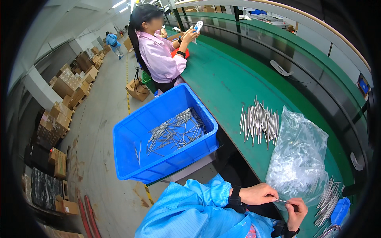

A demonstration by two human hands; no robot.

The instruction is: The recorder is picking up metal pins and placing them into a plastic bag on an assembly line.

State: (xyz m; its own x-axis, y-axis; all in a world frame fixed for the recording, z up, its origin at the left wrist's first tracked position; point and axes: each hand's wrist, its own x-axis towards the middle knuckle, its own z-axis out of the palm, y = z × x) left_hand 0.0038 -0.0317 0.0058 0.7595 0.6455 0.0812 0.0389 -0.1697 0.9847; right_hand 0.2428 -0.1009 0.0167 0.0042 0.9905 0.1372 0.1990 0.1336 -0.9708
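From the head view, I have a rod (281,201) between both hands, in front of the bag's near edge: the left hand (257,194) pinches one end between thumb and fingers, the right hand (297,214) grips the other end the same way. The rod is thin, straight and grey, with a metallic sheen. Just beyond my hands I see the bag (295,148), clear, crinkled plastic, slumped on the smooth green table (222,83). Similar rods lie in a rough row (258,123) left of it and a loose heap (328,202) right. More fill the floor of a rigid blue bin (158,171).
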